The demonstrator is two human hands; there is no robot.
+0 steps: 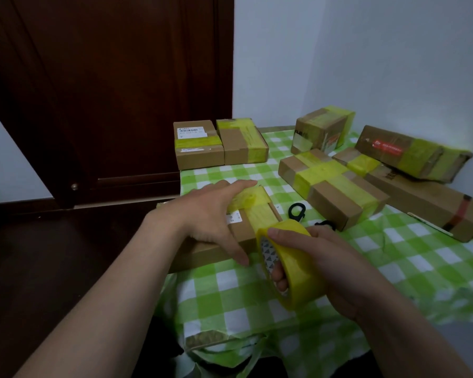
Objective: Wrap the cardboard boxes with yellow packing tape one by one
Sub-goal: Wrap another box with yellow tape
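Black scissors (324, 223) on green-checked tablecloth (393, 255)

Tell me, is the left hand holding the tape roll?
No, the right hand grips the tape roll while the left hand presses flat on the box.

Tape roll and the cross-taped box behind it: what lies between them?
Black scissors lie on the cloth between the roll and that box, only the handles showing; head view.
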